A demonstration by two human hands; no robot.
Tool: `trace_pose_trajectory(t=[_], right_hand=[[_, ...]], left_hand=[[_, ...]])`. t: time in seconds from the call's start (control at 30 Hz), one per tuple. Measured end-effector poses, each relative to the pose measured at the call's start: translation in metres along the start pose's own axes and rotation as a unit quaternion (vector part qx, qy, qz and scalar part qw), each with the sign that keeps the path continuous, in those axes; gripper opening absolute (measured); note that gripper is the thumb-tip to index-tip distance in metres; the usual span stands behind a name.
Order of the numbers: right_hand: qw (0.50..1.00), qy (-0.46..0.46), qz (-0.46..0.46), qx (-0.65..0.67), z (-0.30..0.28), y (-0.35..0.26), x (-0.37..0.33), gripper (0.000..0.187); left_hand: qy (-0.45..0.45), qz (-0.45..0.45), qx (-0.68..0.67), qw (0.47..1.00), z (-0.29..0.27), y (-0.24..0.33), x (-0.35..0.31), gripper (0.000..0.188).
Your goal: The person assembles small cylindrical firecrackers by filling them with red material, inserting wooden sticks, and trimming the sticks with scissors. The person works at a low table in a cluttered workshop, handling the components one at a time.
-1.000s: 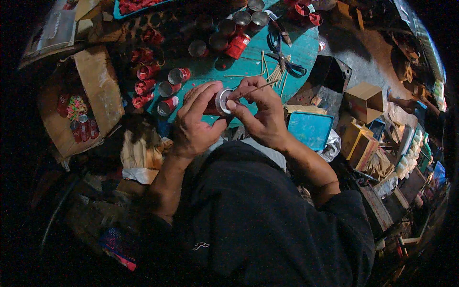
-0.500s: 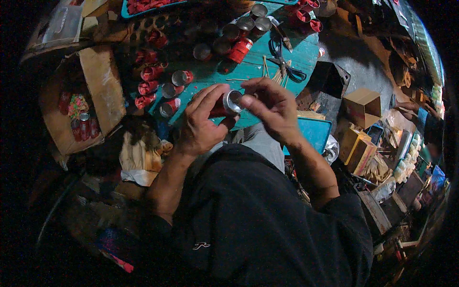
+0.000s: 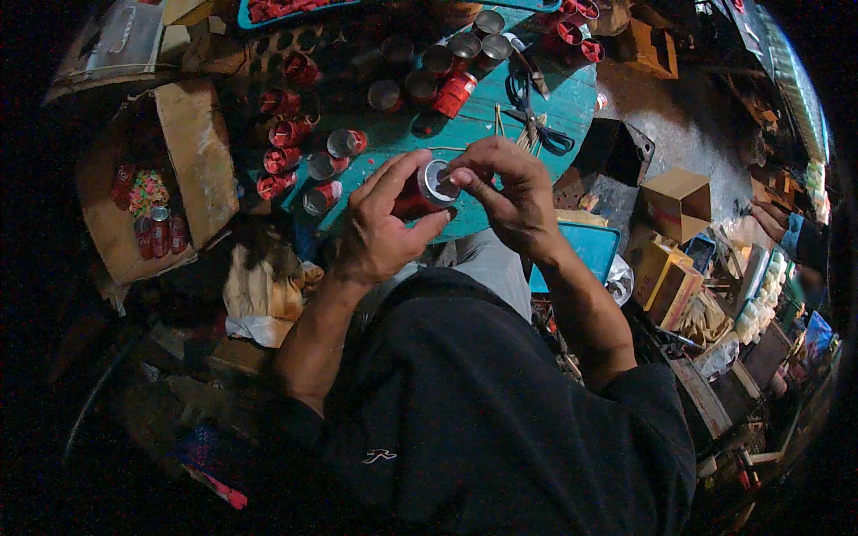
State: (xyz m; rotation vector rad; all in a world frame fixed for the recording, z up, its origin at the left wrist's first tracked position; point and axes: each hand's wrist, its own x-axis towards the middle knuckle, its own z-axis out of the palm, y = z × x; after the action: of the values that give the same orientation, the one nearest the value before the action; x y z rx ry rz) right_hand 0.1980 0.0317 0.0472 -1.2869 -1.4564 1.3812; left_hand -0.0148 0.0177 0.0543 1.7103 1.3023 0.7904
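Note:
A red drink can [image 3: 413,204] with a silver top is held in my left hand [image 3: 379,223], its fingers and thumb wrapped round the body. The top is tilted up and to the right. My right hand [image 3: 518,192] has thumb and forefinger pinched together at the can's lid; whether they grip the tab or something small there cannot be made out. Beyond my hands is a teal wooden table [image 3: 567,94]. On it, black-handled scissors [image 3: 525,112] lie by thin sticks [image 3: 498,121], with a knife-like tool [image 3: 536,80] beyond.
Several cut-open red cans [image 3: 290,132] stand and lie on the table's left. Silver-lined cut cans [image 3: 465,45] cluster at the back. At left, a cardboard box [image 3: 192,152] holds whole cans. A blue tray [image 3: 590,250] sits right of my lap. Another person's hand [image 3: 770,221] shows far right.
My right fingers have closed into a pinch at the can's lid. The can has turned slightly so its top shows more. At far right, the other person's hand has come into clearer view.

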Motion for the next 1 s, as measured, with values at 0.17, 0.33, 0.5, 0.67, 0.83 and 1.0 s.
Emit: trace_pose_trajectory(t=[0.17,0.33,0.5,0.67,0.83,1.0], right_hand=[[0.997,-0.002,-0.042,-0.067,0.006,0.001,0.007,0.015],[0.995,0.029,0.065,0.074,0.004,0.003,0.008,0.014],[0.999,-0.023,-0.033,0.009,-0.003,0.007,0.012,0.02],[0.999,-0.039,0.019,0.005,-0.002,0.03,0.027,0.027],[0.984,-0.042,0.154,0.08,0.005,0.057,0.048,0.038],[0.981,-0.026,0.127,0.147,-0.002,0.064,0.031,0.046]], left_hand=[[0.011,-0.037,0.003,0.999,0.001,0.003,0.0,0.069],[0.001,-0.068,-0.063,0.996,0.002,0.004,0.002,0.065],[0.004,-0.002,-0.069,0.998,0.005,-0.01,0.008,0.055],[-0.064,-0.132,-0.184,0.972,0.012,-0.036,0.014,0.038],[-0.025,-0.317,-0.523,0.791,0.031,-0.06,0.027,0.025],[0.05,-0.324,-0.535,0.779,0.043,-0.083,0.027,0.025]])
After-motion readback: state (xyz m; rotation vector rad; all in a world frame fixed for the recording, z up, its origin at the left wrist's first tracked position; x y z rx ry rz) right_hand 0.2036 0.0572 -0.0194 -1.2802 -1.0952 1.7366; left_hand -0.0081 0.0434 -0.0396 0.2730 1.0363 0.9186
